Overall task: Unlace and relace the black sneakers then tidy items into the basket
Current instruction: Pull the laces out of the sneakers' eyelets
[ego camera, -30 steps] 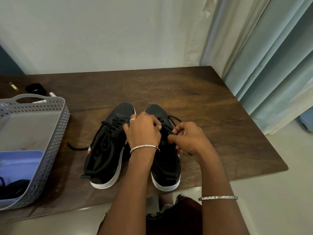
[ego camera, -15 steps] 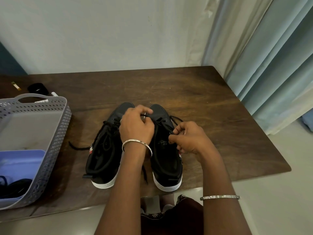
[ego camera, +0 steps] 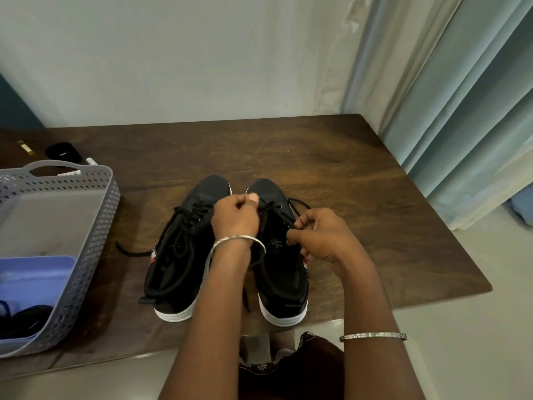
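Dark wooden table (ego camera: 360, 203) stands against a pale wall (ego camera: 202, 67), with a blue-green curtain (ego camera: 467, 111) hanging at the right.

Head view: two black sneakers with white soles sit side by side near the table's front edge, toes pointing to the wall. The left sneaker (ego camera: 178, 255) is laced loosely, and one end of its string (ego camera: 129, 251) trails onto the wood toward the basket. The right sneaker (ego camera: 281, 272) lies under both hands. The left hand (ego camera: 235, 216) is curled over its front eyelets, thumb and fingers pinching the lace (ego camera: 274, 207). The right hand (ego camera: 323, 235) is at the shoe's right edge, its fingertips closed together on another part of the same lace. Each wrist wears a silver bangle.

A grey perforated basket (ego camera: 95, 226) stands at the left, well apart from the shoes, holding a pale blue tray (ego camera: 37, 272) and some black cords (ego camera: 26, 319). Behind it lie a round black object (ego camera: 63, 151) and a white marker (ego camera: 91, 161).
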The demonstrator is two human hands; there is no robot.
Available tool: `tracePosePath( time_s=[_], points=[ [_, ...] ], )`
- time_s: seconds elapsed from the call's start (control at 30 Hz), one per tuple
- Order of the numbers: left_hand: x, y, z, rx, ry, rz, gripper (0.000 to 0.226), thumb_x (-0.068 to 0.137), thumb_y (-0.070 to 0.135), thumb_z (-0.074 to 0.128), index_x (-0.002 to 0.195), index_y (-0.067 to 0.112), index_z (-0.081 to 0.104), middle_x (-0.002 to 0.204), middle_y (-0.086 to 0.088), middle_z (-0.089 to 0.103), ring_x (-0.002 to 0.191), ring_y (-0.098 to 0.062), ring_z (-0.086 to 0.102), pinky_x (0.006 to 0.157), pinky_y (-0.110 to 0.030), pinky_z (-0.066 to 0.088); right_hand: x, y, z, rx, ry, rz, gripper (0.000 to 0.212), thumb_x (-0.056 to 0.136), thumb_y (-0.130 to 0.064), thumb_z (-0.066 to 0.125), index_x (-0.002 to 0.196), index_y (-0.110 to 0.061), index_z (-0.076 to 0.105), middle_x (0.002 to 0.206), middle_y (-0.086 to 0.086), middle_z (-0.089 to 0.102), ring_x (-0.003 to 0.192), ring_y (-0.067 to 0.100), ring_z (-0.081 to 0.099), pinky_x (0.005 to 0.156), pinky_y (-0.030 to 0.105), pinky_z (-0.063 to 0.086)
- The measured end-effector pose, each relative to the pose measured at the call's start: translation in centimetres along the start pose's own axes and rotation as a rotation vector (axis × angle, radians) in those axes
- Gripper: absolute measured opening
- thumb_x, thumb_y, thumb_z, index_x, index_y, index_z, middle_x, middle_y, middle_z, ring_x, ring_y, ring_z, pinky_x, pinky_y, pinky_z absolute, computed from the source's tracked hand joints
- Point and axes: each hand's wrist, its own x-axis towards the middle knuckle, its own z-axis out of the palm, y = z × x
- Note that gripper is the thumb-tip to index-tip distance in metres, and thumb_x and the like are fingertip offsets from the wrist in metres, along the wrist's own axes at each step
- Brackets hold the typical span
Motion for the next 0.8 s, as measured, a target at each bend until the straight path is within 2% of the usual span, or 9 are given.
tracePosePath(
  time_s=[0.07,0.13,0.2,0.27,0.33,0.43,0.57,0.7,0.8],
  points=[
    [0.6,0.2,-0.7,-0.401,-0.052,-0.321,0.018,0.101,0.020,0.055,0.088,0.013,0.065,0.072,0.005,0.062,0.065,-0.011,0.059,0.060,-0.028,0.045,0.0,0.1,0.0,0.014,-0.005,0.004,0.014,0.083,-0.004,0.073,0.092,-0.010,0.064,0.081,0.013,0.074,0.046,0.008,0.057,0.046,0.024,0.049],
    [1.2,-0.3,-1.3,-0.444,-0.032,-0.408,0.022,0.103,0.020,0.051,0.083,0.019,0.058,0.068,0.009,0.066,0.067,-0.009,0.061,0.061,-0.028,0.044,0.1,0.1,0.0,0.014,-0.009,0.001,0.015,0.083,-0.004,0.074,0.093,-0.010,0.065,0.085,0.015,0.075,0.046,0.008,0.057,0.047,0.023,0.048],
    [1.4,-0.6,-1.5,-0.238,0.063,-0.274,0.019,0.099,0.019,0.056,0.081,0.022,0.061,0.072,0.007,0.070,0.074,-0.014,0.065,0.075,-0.033,0.051,0.1,0.1,0.1,0.006,-0.013,-0.003,0.015,0.082,-0.004,0.074,0.093,-0.010,0.065,0.084,0.013,0.074,0.047,0.007,0.058,0.048,0.023,0.048],
    [0.9,-0.8,-1.3,0.043,0.143,-0.044,0.011,0.096,0.022,0.058,0.094,0.023,0.068,0.091,0.004,0.071,0.089,-0.018,0.065,0.085,-0.034,0.050,0.1,0.1,0.1,-0.002,-0.012,-0.006,0.016,0.083,-0.005,0.074,0.095,-0.010,0.065,0.082,0.011,0.074,0.048,0.008,0.058,0.049,0.024,0.049],
    [0.1,-0.8,-0.9,0.300,0.105,0.176,0.016,0.097,0.026,0.058,0.110,0.029,0.068,0.103,0.005,0.066,0.099,-0.018,0.059,0.087,-0.034,0.046,0.1,0.1,0.2,-0.005,-0.011,-0.012,0.015,0.083,-0.006,0.074,0.094,-0.010,0.066,0.077,0.008,0.071,0.050,0.008,0.059,0.050,0.024,0.049],
    [0.2,-0.9,-0.3,0.545,0.005,0.416,0.017,0.093,0.034,0.062,0.106,0.040,0.070,0.113,0.006,0.066,0.113,-0.025,0.058,0.097,-0.049,0.047,0.1,0.1,0.2,-0.021,-0.005,-0.022,0.012,0.083,-0.007,0.074,0.089,-0.013,0.065,0.072,0.005,0.068,0.049,0.007,0.059,0.050,0.023,0.049],
    [-0.6,-0.9,0.0,0.798,-0.057,0.440,0.017,0.092,0.043,0.061,0.106,0.041,0.071,0.113,0.010,0.067,0.119,-0.022,0.054,0.099,-0.047,0.036,0.1,0.1,0.3,-0.034,0.012,-0.021,0.012,0.082,-0.007,0.074,0.085,-0.014,0.065,0.065,0.002,0.064,0.047,0.008,0.058,0.049,0.024,0.048],
    [-1.3,-0.4,0.3,0.804,0.027,0.456,0.011,0.089,0.036,0.063,0.097,0.036,0.071,0.096,0.011,0.070,0.102,-0.019,0.062,0.093,-0.042,0.036,0.1,0.1,0.3,-0.030,0.019,-0.020,0.011,0.081,-0.007,0.074,0.085,-0.013,0.065,0.064,0.002,0.063,0.047,0.009,0.058,0.049,0.024,0.049],
    [-1.6,-0.3,0.7,0.789,0.037,0.418,0.009,0.092,0.029,0.062,0.089,0.031,0.070,0.085,0.012,0.065,0.089,-0.015,0.059,0.091,-0.039,0.039,0.2,0.2,0.3,-0.029,0.017,-0.019,0.011,0.082,-0.007,0.074,0.085,-0.013,0.066,0.065,0.002,0.064,0.049,0.011,0.059,0.050,0.025,0.049]
  ],
)
